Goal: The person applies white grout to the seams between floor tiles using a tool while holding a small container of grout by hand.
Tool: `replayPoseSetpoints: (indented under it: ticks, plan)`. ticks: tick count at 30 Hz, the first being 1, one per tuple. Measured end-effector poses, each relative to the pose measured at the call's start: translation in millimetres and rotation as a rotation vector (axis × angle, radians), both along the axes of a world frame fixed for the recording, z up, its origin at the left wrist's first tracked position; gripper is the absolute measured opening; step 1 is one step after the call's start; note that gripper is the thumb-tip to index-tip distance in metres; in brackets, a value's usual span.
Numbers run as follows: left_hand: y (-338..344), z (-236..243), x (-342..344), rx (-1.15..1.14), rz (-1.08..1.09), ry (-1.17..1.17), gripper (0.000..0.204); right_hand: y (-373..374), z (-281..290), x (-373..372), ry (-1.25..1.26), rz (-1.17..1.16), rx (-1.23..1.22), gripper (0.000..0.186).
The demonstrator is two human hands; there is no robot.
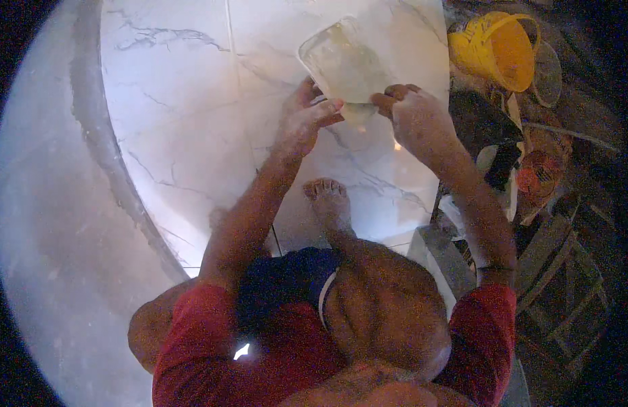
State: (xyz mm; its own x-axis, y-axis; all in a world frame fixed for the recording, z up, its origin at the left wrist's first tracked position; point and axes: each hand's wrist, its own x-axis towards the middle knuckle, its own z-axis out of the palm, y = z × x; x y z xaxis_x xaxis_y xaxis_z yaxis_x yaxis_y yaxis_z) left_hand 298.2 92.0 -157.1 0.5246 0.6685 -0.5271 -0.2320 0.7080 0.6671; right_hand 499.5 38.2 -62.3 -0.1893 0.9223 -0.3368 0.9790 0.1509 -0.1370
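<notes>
Hands meet at the near edge of a pale slab (346, 64) that lies tilted on the marble tile (185, 102). The left hand (304, 119) comes in from below, arm stretched, fingers curled over the slab's lower left corner (thumb pointing right). The right hand (412, 112) pinches the slab's lower right corner, wrist bent inward. A bare foot (327, 200) rests on the tile just below the slab. A yellow bucket (497, 51) lies right of the slab.

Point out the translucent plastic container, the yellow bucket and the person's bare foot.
Translucent plastic container (341, 61): head view, on its pale side wall above the hands.
Yellow plastic bucket (494, 47): head view, on its orange-lit inner wall.
Bare foot (327, 200): head view, on its top, behind the toes.
</notes>
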Motion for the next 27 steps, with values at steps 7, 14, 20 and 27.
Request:
replayPoseSetpoints:
  ticks: [7,14,20,27]
  plan:
    - [2.5,2.0,1.0,-0.015,-0.026,-0.02,0.065,-1.4,-9.8,8.5,0.083,-0.096,0.166,0.021]
    - [0.0,2.0,1.7,-0.036,0.011,-0.035,0.068,5.1,-4.3,-10.6,0.045,-0.202,0.117,0.02]
    - [-2.1,0.6,1.3,-0.061,0.054,-0.058,0.071,-4.6,-18.0,-16.8,0.092,-0.207,0.149,0.018]
    - [-10.2,-3.0,8.6,-0.042,0.052,-0.058,0.074,9.1,-25.4,-27.8,-0.135,-0.273,0.074,0.015]
